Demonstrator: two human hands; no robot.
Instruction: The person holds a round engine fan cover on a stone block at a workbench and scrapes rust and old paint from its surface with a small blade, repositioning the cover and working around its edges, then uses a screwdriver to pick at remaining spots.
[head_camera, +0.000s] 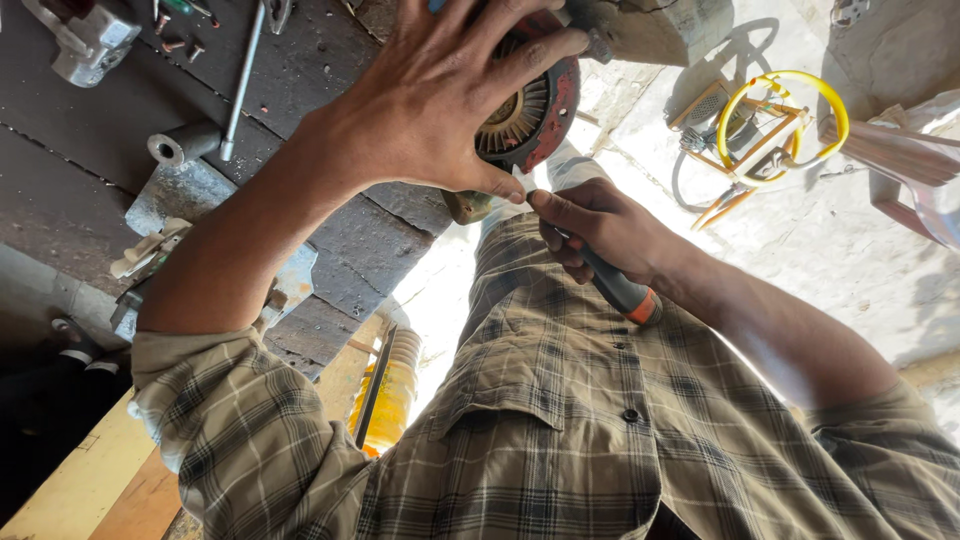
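Observation:
My left hand (450, 95) is spread over a round red motor part (535, 110) with a finned metal centre, gripping it at the edge of a dark workbench (70, 170). My right hand (600, 230) is closed around a screwdriver (622, 290) with a black and orange handle. Its tip points up toward the underside of the red part, beside my left thumb. The blade is mostly hidden by my fingers. My checked shirt fills the lower part of the view.
On the bench lie a grey metal cylinder (180, 145), a long rod (240, 85), loose screws (175, 40) and a metal casting (85, 45). A yellow-ringed fan frame (780, 125) stands on the pale floor at right. A yellow bottle (390, 395) sits below the bench.

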